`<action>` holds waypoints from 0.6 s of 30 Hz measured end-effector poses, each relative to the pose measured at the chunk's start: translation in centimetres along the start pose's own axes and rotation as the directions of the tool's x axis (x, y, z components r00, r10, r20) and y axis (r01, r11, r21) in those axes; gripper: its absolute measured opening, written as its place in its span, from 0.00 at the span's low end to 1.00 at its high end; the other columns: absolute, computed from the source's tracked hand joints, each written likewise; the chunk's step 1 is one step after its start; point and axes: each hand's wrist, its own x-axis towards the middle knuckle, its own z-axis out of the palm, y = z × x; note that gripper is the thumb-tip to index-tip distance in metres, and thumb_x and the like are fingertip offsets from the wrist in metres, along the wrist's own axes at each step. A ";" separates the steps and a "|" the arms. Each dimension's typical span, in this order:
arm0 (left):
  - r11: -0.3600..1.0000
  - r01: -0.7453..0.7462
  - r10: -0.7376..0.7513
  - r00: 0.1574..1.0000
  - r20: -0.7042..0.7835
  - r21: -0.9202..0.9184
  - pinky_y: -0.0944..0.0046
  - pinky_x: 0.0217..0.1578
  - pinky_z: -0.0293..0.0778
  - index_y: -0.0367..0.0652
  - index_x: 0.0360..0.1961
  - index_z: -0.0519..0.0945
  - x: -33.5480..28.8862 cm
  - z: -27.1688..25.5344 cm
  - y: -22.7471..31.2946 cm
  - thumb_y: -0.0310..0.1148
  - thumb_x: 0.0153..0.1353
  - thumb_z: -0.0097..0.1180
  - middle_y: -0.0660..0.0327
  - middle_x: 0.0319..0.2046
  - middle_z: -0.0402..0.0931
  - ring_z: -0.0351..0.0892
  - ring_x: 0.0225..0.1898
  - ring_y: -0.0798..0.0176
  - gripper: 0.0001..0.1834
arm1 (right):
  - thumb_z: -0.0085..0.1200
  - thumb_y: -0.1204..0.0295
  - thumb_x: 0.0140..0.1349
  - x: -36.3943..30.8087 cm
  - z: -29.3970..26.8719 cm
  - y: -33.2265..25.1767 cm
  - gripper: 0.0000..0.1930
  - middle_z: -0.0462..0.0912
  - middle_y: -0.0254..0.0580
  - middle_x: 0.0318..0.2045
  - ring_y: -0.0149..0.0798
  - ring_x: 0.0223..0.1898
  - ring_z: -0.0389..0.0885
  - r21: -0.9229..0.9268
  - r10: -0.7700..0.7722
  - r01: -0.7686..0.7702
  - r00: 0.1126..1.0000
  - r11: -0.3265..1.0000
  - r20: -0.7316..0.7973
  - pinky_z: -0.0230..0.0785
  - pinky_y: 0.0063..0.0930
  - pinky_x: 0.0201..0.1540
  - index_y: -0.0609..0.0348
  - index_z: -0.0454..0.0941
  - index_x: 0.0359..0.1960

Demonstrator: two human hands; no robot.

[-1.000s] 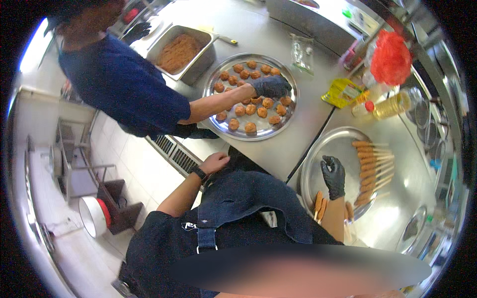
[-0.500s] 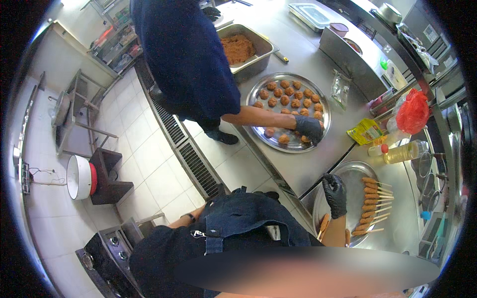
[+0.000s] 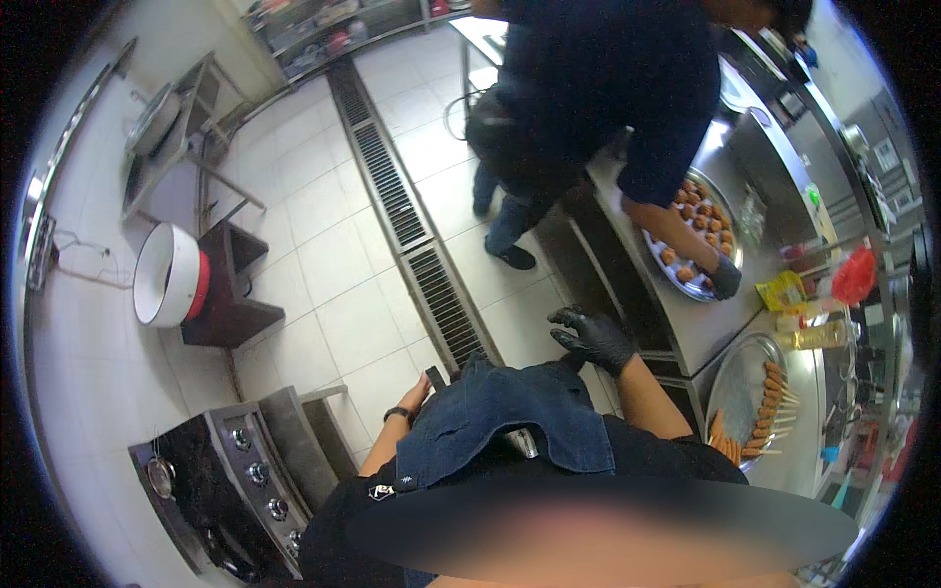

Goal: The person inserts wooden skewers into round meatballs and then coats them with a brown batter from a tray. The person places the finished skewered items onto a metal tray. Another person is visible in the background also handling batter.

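My right hand (image 3: 594,341), in a black glove, is held over the floor beside the counter. Its fingers are spread and nothing is in them. Close to the front of my dark blue apron (image 3: 490,416), my bare left hand (image 3: 416,394) is closed at a small dark, narrow thing (image 3: 435,379) whose kind I cannot make out; the apron partly hides the fingers. Right of my right arm, a round metal tray (image 3: 730,377) holds several brown shaped pieces on sticks (image 3: 767,404) in a row, with more pieces (image 3: 721,438) at its near side.
A co-worker's gloved hand (image 3: 726,278) is at a second round tray (image 3: 668,267) of brown balls (image 3: 702,211). Oil bottle (image 3: 821,336), yellow packet (image 3: 782,291) and red bag (image 3: 855,275) stand along the counter's right. A stove (image 3: 257,474) is lower left, a floor drain (image 3: 438,299) ahead.
My view has swung left. My right hand has moved from above the skewer tray to over the floor, and its curled fingers have spread. The co-worker now leans further over the counter.
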 end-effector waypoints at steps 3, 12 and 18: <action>1.000 -0.019 0.018 0.998 -0.061 -0.020 0.54 0.52 0.68 0.44 0.51 0.75 -0.1 -2.7 -1.8 0.56 0.62 0.44 0.55 0.49 0.76 0.75 0.48 0.54 0.28 | 0.55 0.62 0.59 4.9 2.5 -4.3 0.16 0.79 0.48 0.42 0.49 0.45 0.78 0.022 -0.076 0.075 0.994 0.997 0.081 0.70 0.38 0.49 0.55 0.77 0.46; 0.953 0.171 -0.219 0.959 -0.181 -0.251 0.53 0.52 0.68 0.44 0.49 0.76 -10.0 -9.3 -14.5 0.54 0.61 0.45 0.53 0.48 0.76 0.75 0.48 0.53 0.27 | 0.55 0.60 0.59 19.5 15.3 2.2 0.16 0.82 0.48 0.34 0.40 0.34 0.79 0.415 0.188 -0.377 0.884 0.828 0.429 0.71 0.33 0.39 0.62 0.79 0.38; 0.911 0.208 -0.313 0.911 -0.269 -0.355 0.53 0.52 0.68 0.44 0.48 0.76 -9.0 -14.8 -12.3 0.53 0.61 0.45 0.52 0.47 0.76 0.75 0.49 0.52 0.26 | 0.55 0.64 0.50 25.1 24.3 21.6 0.12 0.81 0.55 0.28 0.50 0.29 0.82 -0.532 0.442 -0.284 0.876 0.798 0.195 0.74 0.41 0.30 0.61 0.81 0.29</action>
